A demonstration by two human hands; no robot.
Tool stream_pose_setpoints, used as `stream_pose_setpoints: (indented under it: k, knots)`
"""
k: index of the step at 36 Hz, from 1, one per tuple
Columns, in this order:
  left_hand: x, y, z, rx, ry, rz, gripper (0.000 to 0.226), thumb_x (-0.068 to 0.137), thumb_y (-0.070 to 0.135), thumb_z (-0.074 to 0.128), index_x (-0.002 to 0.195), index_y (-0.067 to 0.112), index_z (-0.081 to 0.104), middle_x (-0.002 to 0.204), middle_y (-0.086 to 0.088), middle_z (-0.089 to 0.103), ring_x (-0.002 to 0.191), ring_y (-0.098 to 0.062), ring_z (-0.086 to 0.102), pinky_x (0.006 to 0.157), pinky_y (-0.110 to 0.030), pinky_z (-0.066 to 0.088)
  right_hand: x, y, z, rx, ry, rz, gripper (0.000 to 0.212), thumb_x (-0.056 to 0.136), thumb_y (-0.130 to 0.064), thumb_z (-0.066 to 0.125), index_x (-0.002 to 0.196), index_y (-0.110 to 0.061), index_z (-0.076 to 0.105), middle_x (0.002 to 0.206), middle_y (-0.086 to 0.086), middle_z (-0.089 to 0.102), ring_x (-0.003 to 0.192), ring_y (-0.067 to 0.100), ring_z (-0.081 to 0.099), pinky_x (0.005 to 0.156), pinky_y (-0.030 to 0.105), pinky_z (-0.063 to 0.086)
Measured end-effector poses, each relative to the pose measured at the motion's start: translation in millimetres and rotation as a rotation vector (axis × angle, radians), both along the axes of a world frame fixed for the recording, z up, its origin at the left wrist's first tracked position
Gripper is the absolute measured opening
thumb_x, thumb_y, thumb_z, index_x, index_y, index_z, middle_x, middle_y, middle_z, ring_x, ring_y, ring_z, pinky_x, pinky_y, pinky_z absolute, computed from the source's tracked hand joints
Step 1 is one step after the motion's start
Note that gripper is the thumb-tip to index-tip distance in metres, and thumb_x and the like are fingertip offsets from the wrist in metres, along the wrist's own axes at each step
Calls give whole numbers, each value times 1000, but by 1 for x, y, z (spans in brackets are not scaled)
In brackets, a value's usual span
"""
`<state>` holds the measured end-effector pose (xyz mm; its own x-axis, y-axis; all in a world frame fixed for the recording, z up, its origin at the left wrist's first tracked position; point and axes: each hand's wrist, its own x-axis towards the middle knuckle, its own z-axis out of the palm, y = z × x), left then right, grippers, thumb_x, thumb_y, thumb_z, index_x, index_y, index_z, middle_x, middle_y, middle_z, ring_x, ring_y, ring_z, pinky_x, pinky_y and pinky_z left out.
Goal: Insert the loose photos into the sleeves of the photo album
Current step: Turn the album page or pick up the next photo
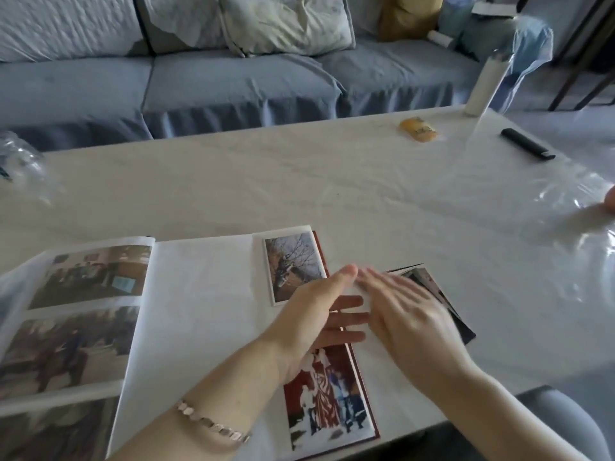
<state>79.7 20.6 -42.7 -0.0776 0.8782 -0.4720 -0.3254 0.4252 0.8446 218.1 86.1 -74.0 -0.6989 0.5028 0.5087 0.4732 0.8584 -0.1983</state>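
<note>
The photo album [199, 311] lies open on the table at the lower left. Its left page holds several photos in sleeves. The right page carries a tree photo [293, 264] at the top and a red photo [329, 404] at the bottom. My left hand [319, 317] lies flat, fingers straight, on the right page between these two photos. My right hand [406, 314], blurred, hovers with straight fingers just right of the album's edge. It partly covers a dark stack of loose photos [439, 294] on the table.
A white cloth covers the table [299, 181]. At the far right stand a white bottle [486, 84], a yellow object [418, 128] and a black lighter [527, 147]. Crumpled clear plastic [565, 207] lies at the right edge. A blue sofa [233, 78] runs behind the table.
</note>
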Motion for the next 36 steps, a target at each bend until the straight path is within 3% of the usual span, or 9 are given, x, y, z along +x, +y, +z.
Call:
stream_pose_setpoints:
  k: [6, 9, 12, 15, 19, 22, 25, 30, 36]
  knots:
    - [-12, -3, -19, -44, 253, 234, 19, 89, 26, 62, 100, 12, 68, 95, -12, 72, 86, -26, 70, 84, -45, 55, -12, -16, -6, -305, -72, 143, 45, 96, -41, 33, 129, -21, 55, 136, -12, 47, 127, 0, 37, 111, 20, 24]
    - [-22, -7, -17, -22, 263, 208, 9, 89, 18, 63, 90, 13, 70, 88, -14, 73, 84, -31, 70, 87, -50, 53, -13, -14, -2, -671, 11, -24, 61, 87, -63, 28, 140, -34, 36, 140, -25, 27, 130, -3, 31, 103, 22, 40]
    - [-25, -7, -11, -8, 338, 114, 7, 87, 20, 66, 91, 14, 67, 85, -11, 73, 81, -28, 71, 81, -46, 56, -12, -11, 0, -978, 160, -182, 60, 80, -51, 47, 136, -40, 28, 119, -27, 41, 102, -4, 51, 67, 12, 52]
    - [-21, -1, -10, 41, 532, 92, 9, 88, 31, 62, 87, 22, 65, 86, -4, 73, 77, -19, 70, 73, -33, 58, -5, -3, -8, -1168, 320, -235, 36, 89, -25, 55, 124, -26, 47, 92, -13, 64, 77, 3, 66, 58, 21, 56]
    - [-9, 14, -29, 20, 882, 113, 38, 96, 47, 39, 122, 22, 51, 115, 7, 60, 106, -7, 55, 83, -14, 42, 7, 9, -14, -1127, 378, -348, 24, 92, -14, 52, 115, -17, 59, 94, 0, 69, 79, 13, 68, 65, 33, 58]
    - [1, 23, -48, -184, 1155, -11, 75, 93, 57, 34, 149, 12, 14, 156, -9, 16, 143, -21, 13, 114, -31, 14, 20, 19, -18, -1038, 327, -434, 24, 94, -14, 50, 116, -21, 58, 97, 0, 66, 81, 12, 65, 55, 23, 52]
    - [9, 26, -63, -379, 1280, -182, 98, 86, 70, 32, 149, 10, -12, 153, -19, -23, 140, -32, -25, 113, -45, -12, 33, 25, -22, -976, 270, -490, 23, 95, -14, 48, 115, -24, 56, 89, -6, 62, 73, 6, 61, 38, 10, 41]
    - [10, 24, -72, -360, 1299, -164, 97, 88, 56, 45, 147, 10, -16, 152, -16, -28, 138, -32, -31, 111, -49, -16, 45, 31, -28, -958, 257, -539, 23, 95, -14, 48, 113, -23, 58, 83, -12, 60, 69, 3, 59, 43, 12, 39]
    - [-6, 13, -58, -163, 950, 46, 77, 91, 37, 48, 151, 20, 2, 158, 4, -4, 145, -12, -8, 118, -41, -6, 46, 35, -26, -1050, 358, -558, 24, 94, -14, 49, 115, -23, 58, 86, -6, 65, 72, 15, 64, 55, 28, 49]
